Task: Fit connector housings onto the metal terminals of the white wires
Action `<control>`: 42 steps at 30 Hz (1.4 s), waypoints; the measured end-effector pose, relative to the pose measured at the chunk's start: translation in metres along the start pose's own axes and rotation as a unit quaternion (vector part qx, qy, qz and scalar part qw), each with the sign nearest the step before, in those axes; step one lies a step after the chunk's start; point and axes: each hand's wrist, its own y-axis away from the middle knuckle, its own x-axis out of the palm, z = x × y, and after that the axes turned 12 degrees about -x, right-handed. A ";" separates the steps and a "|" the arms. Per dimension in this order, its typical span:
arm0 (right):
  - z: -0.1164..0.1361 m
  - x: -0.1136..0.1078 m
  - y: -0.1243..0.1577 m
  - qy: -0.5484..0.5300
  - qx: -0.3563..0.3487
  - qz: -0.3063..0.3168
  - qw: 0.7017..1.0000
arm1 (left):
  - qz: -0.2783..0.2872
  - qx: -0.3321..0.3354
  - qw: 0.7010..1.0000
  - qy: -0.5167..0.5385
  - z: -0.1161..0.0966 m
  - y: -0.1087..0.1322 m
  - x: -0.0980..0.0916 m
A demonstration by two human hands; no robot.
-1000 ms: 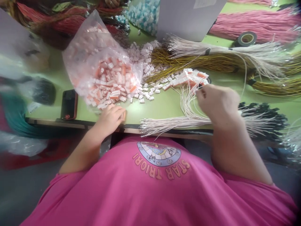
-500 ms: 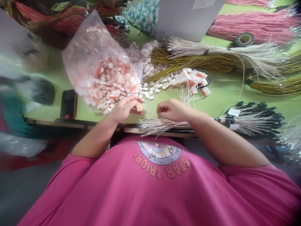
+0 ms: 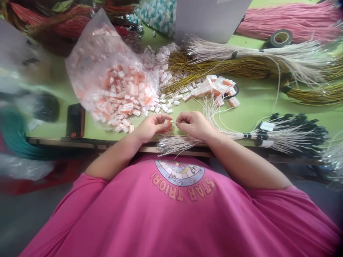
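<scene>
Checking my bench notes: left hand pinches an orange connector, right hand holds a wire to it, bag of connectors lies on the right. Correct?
No: the head view shows the bag of connectors on the left, beyond the left hand. The orange connector and the right hand with its wire match.

The green counter (image 3: 252, 107) is crowded. At its near left edge lies a black phone (image 3: 75, 120). Just right of it sits a clear bag of orange-and-white connectors (image 3: 107, 71), with loose white connectors (image 3: 160, 60) spilled beyond. Yellow wires (image 3: 214, 67) and long white wires (image 3: 254, 53) stretch right across the middle, with 1 tape roll (image 3: 281, 37) and pink wires (image 3: 289, 21) farther off. A bundle of white wires (image 3: 177, 142) lies along the near edge, and a black-tipped bundle (image 3: 294, 132) lies to its right.
</scene>
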 end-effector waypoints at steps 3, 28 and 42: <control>0.000 0.000 -0.001 -0.004 0.016 0.002 1.000 | 0.002 0.009 1.000 -0.004 0.001 -0.001 0.000; -0.005 0.008 0.002 0.056 -0.011 -0.058 0.997 | 0.006 -0.015 1.000 0.010 0.004 -0.001 0.001; 0.002 0.003 -0.003 -0.066 0.099 0.000 0.993 | -0.116 0.063 0.979 -0.152 0.009 -0.003 0.003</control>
